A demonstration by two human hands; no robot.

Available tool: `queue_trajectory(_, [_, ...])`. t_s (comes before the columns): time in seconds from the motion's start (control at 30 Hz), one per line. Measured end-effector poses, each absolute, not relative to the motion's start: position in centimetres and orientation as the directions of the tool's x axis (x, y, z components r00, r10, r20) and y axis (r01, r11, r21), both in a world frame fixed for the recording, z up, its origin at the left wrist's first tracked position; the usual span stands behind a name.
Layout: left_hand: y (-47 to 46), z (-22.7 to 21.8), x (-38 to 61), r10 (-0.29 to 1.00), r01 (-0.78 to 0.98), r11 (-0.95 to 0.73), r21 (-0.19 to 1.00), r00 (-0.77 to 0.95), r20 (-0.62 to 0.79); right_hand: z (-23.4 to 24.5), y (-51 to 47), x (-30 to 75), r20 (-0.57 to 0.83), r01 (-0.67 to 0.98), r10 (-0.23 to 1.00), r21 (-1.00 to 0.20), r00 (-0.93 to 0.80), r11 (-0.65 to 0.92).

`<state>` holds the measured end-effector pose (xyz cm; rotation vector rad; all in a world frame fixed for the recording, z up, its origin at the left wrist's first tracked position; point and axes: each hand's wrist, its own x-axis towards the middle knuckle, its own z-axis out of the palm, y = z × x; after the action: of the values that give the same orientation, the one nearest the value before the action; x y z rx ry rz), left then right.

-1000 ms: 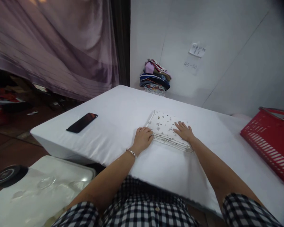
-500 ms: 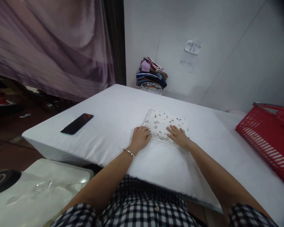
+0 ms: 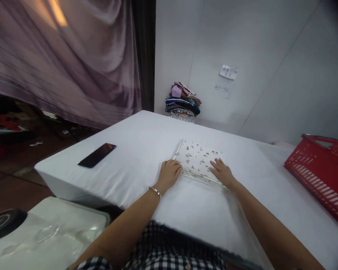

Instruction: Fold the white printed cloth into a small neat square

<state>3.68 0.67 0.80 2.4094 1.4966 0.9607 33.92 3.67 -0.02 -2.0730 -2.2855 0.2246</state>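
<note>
A folded white cloth [image 3: 198, 153] with small dark and grey prints lies on the white table, its stacked fold edges facing me. At its near left corner, my left hand [image 3: 169, 173] has its fingers curled together over the edge, closed on the cloth; the thumb is hidden. My right hand [image 3: 222, 173] lies flat on the right side of the cloth with its fingers spread, open and pressing from above.
A black phone [image 3: 97, 155] lies on the left of the white table [image 3: 141, 138]. To the right stands a red plastic basket [image 3: 321, 176]. Folded clothes [image 3: 183, 103] are stacked by the back wall. Below left is a white plastic-covered surface [image 3: 53, 228] with a tape roll [image 3: 5, 223].
My right hand has slid right across the cloth, uncovering more of its front edge. The left hand stays at the left corner. The whole view has shifted slightly.
</note>
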Motion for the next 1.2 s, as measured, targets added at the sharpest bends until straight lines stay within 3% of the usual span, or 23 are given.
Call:
queue_trajectory(0.2, [1.6, 1.5, 3.7, 0.888, 0.761, -0.422, 0.492, 0.239, 0.392, 1.2, 4.2, 33.2, -0.122, 0.987, 0.988, -0.135, -0.099, 0.083])
queue_trajectory(0.4, [5.4, 4.6, 6.2, 0.865, 0.814, -0.427, 0.393, 0.242, 0.439, 3.5, 6.6, 29.9, -0.043, 0.983, 0.988, -0.116, -0.150, 0.144])
queue_trajectory(0.6, [8.0, 2.2, 7.5, 0.962, 0.893, -0.272, 0.358, 0.259, 0.086, 3.7, 10.6, 27.2, -0.019, 0.977, 0.982, -0.111, -0.186, 0.183])
queue_trajectory(0.67, [8.2, 1.1, 7.3, 0.966, 0.897, -0.253, 0.362, 0.256, 0.040, 3.1, 11.7, 27.1, -0.014, 0.974, 0.979, -0.101, -0.205, 0.203])
queue_trajectory(0.93, [8.0, 0.2, 7.0, 0.967, 0.896, -0.250, 0.366, 0.252, 0.043, -0.6, 13.6, 28.5, -0.043, 0.982, 0.985, -0.086, -0.170, 0.165])
queue_trajectory(1.1, [7.9, 0.2, 7.0, 0.971, 0.893, -0.230, 0.388, 0.236, 0.032, 0.6, 13.5, 27.9, -0.064, 0.983, 0.985, -0.097, -0.161, 0.154])
queue_trajectory(1.2, [8.0, 0.1, 7.0, 0.970, 0.891, -0.238, 0.386, 0.240, 0.045, 2.0, 14.0, 25.7, 0.016, 0.965, 0.970, -0.094, -0.244, 0.244])
